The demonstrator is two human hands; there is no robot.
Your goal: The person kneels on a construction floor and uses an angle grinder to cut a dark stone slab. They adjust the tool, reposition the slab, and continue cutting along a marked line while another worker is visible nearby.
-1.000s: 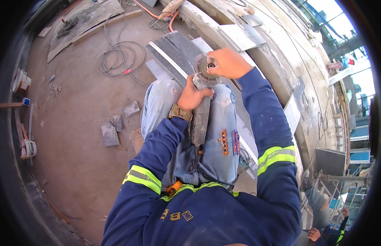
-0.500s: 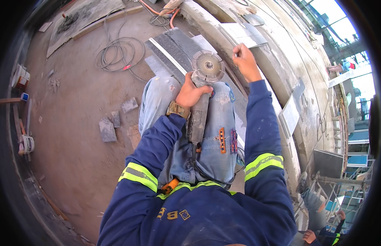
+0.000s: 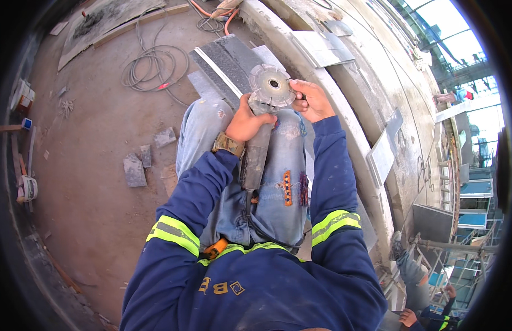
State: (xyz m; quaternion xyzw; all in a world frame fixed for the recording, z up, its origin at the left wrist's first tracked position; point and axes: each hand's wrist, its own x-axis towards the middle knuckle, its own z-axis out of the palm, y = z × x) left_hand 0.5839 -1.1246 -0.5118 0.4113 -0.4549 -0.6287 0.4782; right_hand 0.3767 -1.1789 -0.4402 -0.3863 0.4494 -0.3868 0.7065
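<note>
An angle grinder (image 3: 256, 157) lies along my lap, its head pointing away from me and its cord trailing back toward my waist. My left hand (image 3: 248, 120) is wrapped round its body just behind the head. On the grinder's head a round, segmented cutting disc (image 3: 261, 83) faces up, with a dark hole at its centre. My right hand (image 3: 314, 100) is at the disc's right edge, index finger and thumb pinching the rim while the other fingers curl in. Whether those curled fingers hold anything small is hidden.
A dark stone slab (image 3: 234, 58) with a white strip lies beyond my knees. Coiled cable (image 3: 151, 69) and broken tile pieces (image 3: 135, 170) are on the floor to the left. Along the right runs a concrete ledge (image 3: 344, 105) bearing grey tiles (image 3: 385, 149). Another person's hand (image 3: 408, 317) shows at lower right.
My right hand has come left and down from beside the grinder to the disc's rim. The disc's centre now shows a dark hole. My left hand still grips the grinder.
</note>
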